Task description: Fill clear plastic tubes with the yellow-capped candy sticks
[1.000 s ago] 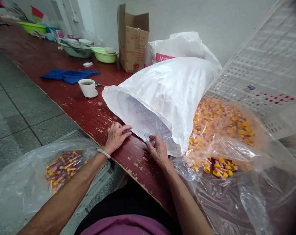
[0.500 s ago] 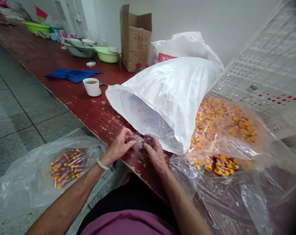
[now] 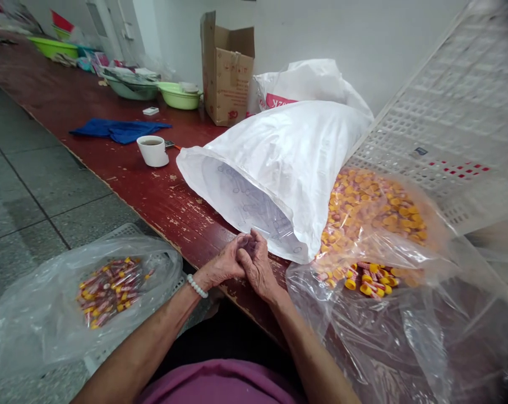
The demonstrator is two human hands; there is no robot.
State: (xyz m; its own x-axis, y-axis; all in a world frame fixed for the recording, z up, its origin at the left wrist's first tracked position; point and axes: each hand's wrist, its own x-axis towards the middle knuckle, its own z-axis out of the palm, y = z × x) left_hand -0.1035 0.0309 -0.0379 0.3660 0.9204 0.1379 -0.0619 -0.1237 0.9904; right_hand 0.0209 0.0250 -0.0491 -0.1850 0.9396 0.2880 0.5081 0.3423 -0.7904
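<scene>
My left hand, with a pale bead bracelet at the wrist, is pressed against my right hand over the table edge. Both hands are closed, fingers curled round a clear plastic piece that is mostly hidden between them. Just beyond lies a white sack, its mouth towards me, holding several clear tube-like plastic pieces. To the right, a transparent bag contains many small yellow-ended red and white pieces.
Low at left, another clear plastic bag with similar yellow-ended pieces rests on a crate. On the red table stand a white cup, blue cloth, basins and a carton. A white perforated crate leans at right.
My hands, slightly apart before with clear plastic at the fingertips, have come together and closed round it. The view has shifted slightly, so the surroundings appear further left.
</scene>
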